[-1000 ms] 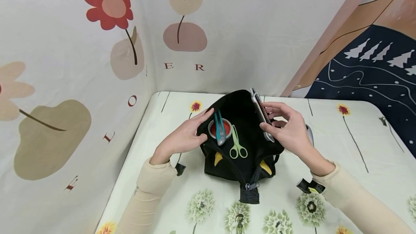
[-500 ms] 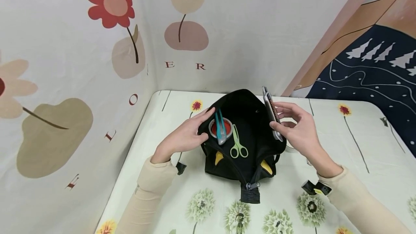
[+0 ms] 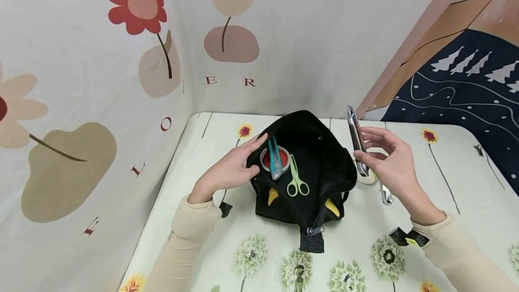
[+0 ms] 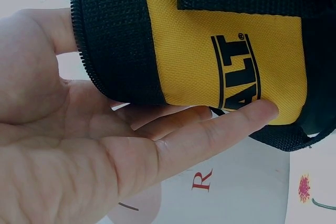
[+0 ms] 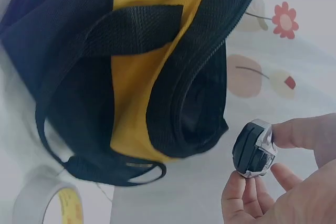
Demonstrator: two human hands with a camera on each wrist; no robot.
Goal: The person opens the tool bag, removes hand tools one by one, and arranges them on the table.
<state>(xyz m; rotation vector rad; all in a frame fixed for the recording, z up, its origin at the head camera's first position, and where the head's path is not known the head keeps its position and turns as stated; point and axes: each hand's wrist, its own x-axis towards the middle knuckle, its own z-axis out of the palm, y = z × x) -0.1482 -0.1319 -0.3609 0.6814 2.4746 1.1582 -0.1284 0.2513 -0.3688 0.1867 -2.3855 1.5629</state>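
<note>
A black and yellow zippered tool bag [image 3: 279, 213] stands open on the table. My left hand [image 3: 225, 170] grips its left rim, thumb over the zipper edge and fingers along the outer yellow panel [image 4: 278, 45]. Inside lie a teal utility knife [image 3: 275, 163], a roll of tape [image 3: 265, 166] with a red core beneath it, and green scissors [image 3: 298, 184]. Right of the opening, my right hand [image 3: 393, 161] pinches a silver and black utility knife [image 3: 357, 141] between thumb and fingertips, clear of the bag. In the right wrist view that knife [image 5: 252, 150] is seen end-on.
Close to the bag's right side sits a pale tape roll [image 3: 367, 178] with a yellow inner ring, partly covered by the right hand. A silver metal tool [image 3: 386, 196] lies beside it, half hidden. Printed fabric walls rise behind and to the left.
My right hand has carried the utility knife rightward, from over the bag's opening to outside it. The tape roll and metal tool have come into view. My left hand stays on the rim.
</note>
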